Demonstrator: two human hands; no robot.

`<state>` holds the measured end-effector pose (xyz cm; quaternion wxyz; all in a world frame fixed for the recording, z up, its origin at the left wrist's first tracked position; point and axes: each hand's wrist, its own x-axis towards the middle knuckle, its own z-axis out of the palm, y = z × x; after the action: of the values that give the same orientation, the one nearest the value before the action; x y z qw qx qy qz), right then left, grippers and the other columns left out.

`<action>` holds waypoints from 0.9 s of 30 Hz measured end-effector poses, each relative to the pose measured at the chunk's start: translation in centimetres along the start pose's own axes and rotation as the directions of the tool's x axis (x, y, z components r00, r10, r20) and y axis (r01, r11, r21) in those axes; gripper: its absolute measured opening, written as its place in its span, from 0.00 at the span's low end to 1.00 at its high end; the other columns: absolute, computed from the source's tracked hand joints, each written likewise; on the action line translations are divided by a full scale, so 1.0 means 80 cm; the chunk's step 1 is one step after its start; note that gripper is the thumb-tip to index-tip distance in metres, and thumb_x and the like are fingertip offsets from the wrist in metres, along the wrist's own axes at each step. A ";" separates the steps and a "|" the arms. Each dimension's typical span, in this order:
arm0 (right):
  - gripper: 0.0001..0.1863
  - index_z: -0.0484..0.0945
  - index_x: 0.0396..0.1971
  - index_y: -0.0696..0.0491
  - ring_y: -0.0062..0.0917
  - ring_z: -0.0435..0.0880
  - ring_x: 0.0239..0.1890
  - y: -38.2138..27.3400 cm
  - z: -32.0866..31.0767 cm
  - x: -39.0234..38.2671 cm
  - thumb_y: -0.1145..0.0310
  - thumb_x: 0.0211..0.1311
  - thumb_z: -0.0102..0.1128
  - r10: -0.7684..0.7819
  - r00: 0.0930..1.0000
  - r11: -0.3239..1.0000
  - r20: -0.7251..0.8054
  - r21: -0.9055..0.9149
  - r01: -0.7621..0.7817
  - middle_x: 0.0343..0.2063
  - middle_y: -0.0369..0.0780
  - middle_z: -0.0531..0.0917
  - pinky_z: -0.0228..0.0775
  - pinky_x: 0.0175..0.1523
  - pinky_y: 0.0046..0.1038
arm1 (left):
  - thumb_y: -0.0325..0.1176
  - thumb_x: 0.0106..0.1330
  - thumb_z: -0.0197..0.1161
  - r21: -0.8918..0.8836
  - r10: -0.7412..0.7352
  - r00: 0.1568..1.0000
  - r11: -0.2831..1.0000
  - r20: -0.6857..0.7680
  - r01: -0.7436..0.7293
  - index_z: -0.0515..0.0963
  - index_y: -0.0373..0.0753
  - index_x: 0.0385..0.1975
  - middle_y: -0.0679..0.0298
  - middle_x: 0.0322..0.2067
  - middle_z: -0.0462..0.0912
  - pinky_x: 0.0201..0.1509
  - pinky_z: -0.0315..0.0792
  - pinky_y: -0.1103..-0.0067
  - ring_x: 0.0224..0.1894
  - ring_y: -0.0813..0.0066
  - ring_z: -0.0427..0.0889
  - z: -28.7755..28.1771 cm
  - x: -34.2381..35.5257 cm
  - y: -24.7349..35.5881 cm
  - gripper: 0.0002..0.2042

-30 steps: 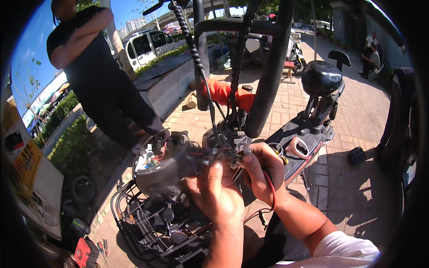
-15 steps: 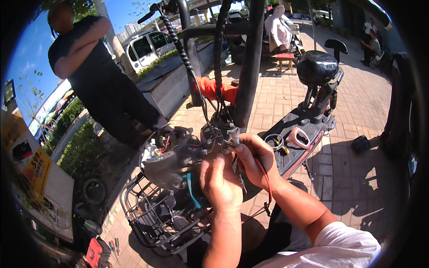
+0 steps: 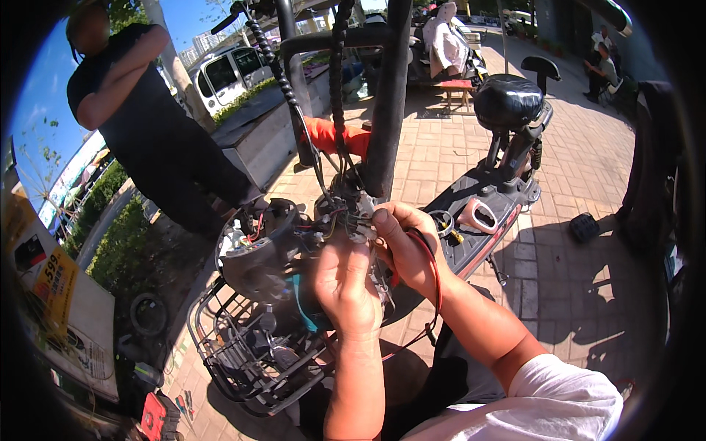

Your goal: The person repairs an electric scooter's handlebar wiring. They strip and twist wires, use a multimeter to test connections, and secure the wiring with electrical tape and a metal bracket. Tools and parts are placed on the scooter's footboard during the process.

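Both hands meet at a bundle of thin wires [image 3: 340,213] with small pale plug connectors [image 3: 362,234], at the front of an electric scooter. My left hand [image 3: 350,288] is closed, thumb against fingers, on the wires from below; it is slightly blurred. From the right, my right hand [image 3: 409,246] pinches a wire connector between thumb and forefinger. A red and black cable [image 3: 440,290] hangs beside my right wrist. Left of the hands sits an opened dark round housing [image 3: 257,261], with white and red wiring inside. My fingers hide part of the connectors.
A black wire basket [image 3: 220,360] lies below the housing. Dark frame tubes [image 3: 390,103] rise ahead. The footboard [image 3: 471,242] carries a pink-white ring-shaped part [image 3: 478,217]. A person [image 3: 147,110] stands with folded arms at left. A red toolbox [image 3: 154,415] and screwdrivers lie lower left.
The whole view has shifted, so the scene sits further left. Both hands remain at the wires, with the fingers slightly repositioned around the connectors.
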<state>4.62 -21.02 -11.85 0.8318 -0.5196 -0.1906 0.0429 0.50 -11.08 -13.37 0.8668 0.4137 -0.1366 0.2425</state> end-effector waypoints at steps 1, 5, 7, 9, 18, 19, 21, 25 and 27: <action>0.13 0.79 0.39 0.56 0.09 0.72 0.28 -0.002 0.000 0.000 0.59 0.72 0.57 0.012 1.000 1.000 0.017 0.017 -0.013 0.28 0.30 0.79 0.63 0.31 0.15 | 0.21 0.67 0.55 0.021 0.009 1.000 1.000 0.004 -0.009 0.75 0.30 0.51 0.60 0.46 0.81 0.57 0.69 0.75 0.47 0.74 0.78 0.000 -0.001 0.001 0.14; 0.14 0.79 0.39 0.56 0.10 0.72 0.28 -0.002 0.007 0.002 0.59 0.71 0.57 -0.022 1.000 0.997 0.005 0.077 0.021 0.29 0.31 0.80 0.63 0.31 0.15 | 0.20 0.67 0.58 0.107 0.057 0.998 0.993 -0.025 -0.054 0.76 0.30 0.48 0.60 0.45 0.81 0.56 0.70 0.76 0.46 0.75 0.78 -0.007 -0.004 -0.005 0.11; 0.14 0.79 0.39 0.56 0.10 0.73 0.28 -0.001 0.007 0.004 0.58 0.71 0.58 -0.056 0.998 0.995 0.012 0.083 0.054 0.30 0.31 0.80 0.64 0.32 0.15 | 0.21 0.67 0.59 0.095 0.062 0.998 0.994 -0.026 -0.059 0.76 0.31 0.46 0.61 0.44 0.81 0.56 0.71 0.77 0.45 0.75 0.79 -0.006 -0.006 -0.006 0.10; 0.14 0.79 0.40 0.56 0.10 0.74 0.29 0.000 0.004 0.004 0.58 0.71 0.58 -0.042 0.998 0.992 0.041 0.122 0.037 0.30 0.31 0.80 0.65 0.33 0.15 | 0.22 0.67 0.60 0.093 0.066 0.998 0.994 -0.024 -0.064 0.76 0.31 0.45 0.61 0.43 0.81 0.55 0.71 0.78 0.45 0.75 0.79 -0.003 -0.008 -0.003 0.08; 0.18 0.73 0.57 0.61 0.17 0.79 0.44 -0.004 -0.008 -0.005 0.70 0.72 0.55 -0.081 0.972 0.990 0.219 0.134 0.052 0.43 0.38 0.82 0.73 0.47 0.19 | 0.25 0.70 0.58 0.029 0.052 0.998 0.998 -0.036 -0.051 0.76 0.35 0.44 0.62 0.43 0.82 0.53 0.71 0.76 0.44 0.74 0.79 -0.005 -0.004 -0.003 0.06; 0.18 0.73 0.57 0.61 0.16 0.79 0.42 -0.005 -0.007 -0.007 0.71 0.72 0.55 -0.086 0.973 0.992 0.214 0.111 0.063 0.42 0.38 0.82 0.73 0.45 0.18 | 0.25 0.70 0.57 0.002 0.057 0.998 0.998 -0.028 -0.057 0.76 0.35 0.44 0.61 0.43 0.82 0.54 0.71 0.76 0.44 0.74 0.79 -0.005 -0.005 -0.004 0.06; 0.15 0.75 0.55 0.61 0.12 0.77 0.34 -0.005 -0.014 -0.008 0.72 0.71 0.54 -0.046 0.983 0.994 0.176 -0.087 0.062 0.38 0.35 0.83 0.69 0.36 0.14 | 0.25 0.71 0.56 -0.029 0.066 0.997 0.997 -0.029 -0.067 0.76 0.36 0.44 0.61 0.43 0.81 0.54 0.71 0.74 0.44 0.72 0.79 -0.003 -0.005 -0.006 0.06; 0.11 0.78 0.48 0.59 0.10 0.75 0.29 -0.008 0.002 -0.003 0.71 0.71 0.55 0.026 1.000 0.999 -0.005 0.041 -0.025 0.33 0.34 0.83 0.65 0.31 0.13 | 0.26 0.72 0.53 -0.055 0.074 0.994 0.995 -0.076 -0.078 0.75 0.37 0.45 0.60 0.43 0.81 0.55 0.71 0.72 0.45 0.70 0.79 0.003 -0.005 -0.008 0.06; 0.10 0.78 0.47 0.58 0.11 0.76 0.29 -0.003 0.000 -0.001 0.72 0.71 0.55 0.044 0.999 0.997 -0.020 0.068 -0.043 0.32 0.35 0.84 0.65 0.31 0.14 | 0.26 0.72 0.52 -0.058 0.074 0.992 0.995 -0.100 -0.080 0.75 0.37 0.45 0.60 0.43 0.81 0.55 0.71 0.71 0.45 0.70 0.79 0.002 -0.004 -0.009 0.07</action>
<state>4.51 -21.13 -11.68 0.8496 -0.4957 -0.1689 0.0620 0.62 -11.68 -13.91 0.8749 0.3685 -0.1174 0.2914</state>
